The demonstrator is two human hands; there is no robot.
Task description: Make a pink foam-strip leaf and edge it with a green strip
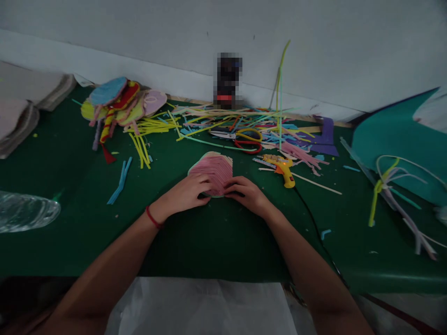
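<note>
A rounded pink piece (218, 168), covered in slanting rows of fuzzy strips like pipe cleaners with a pale edge, lies near the middle of the green table. My left hand (186, 191) grips its lower left side, the fingers resting over the surface and the thumb by the near edge. On the lower right edge, my right hand (246, 191) pinches the piece with fingertips and thumb; whatever lies under those fingertips is hidden. To the right of the piece is a yellow hot glue gun (284, 168) with an orange light showing. Scissors (244, 137) with yellow and red handles lie behind it.
Many coloured pipe cleaners (202, 122) are heaped along the wall. Finished-looking fuzzy shapes (110, 90) are stacked at back left. A clear plastic bottle (28, 211) lies left. The glue gun's black cord (316, 225) runs toward the table's front edge. Teal sheet (391, 144) stands right.
</note>
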